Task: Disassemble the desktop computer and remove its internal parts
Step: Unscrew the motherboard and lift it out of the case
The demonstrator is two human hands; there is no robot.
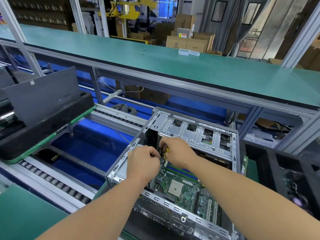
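Green benches frame the opened computer case (173, 172) on the conveyor, where left hand (144, 161) and right hand (176, 151) pinch a thin, delicate cable (166, 153), best pulled by its plug.

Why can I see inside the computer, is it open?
Open. The case has no side cover, so the green board shows.
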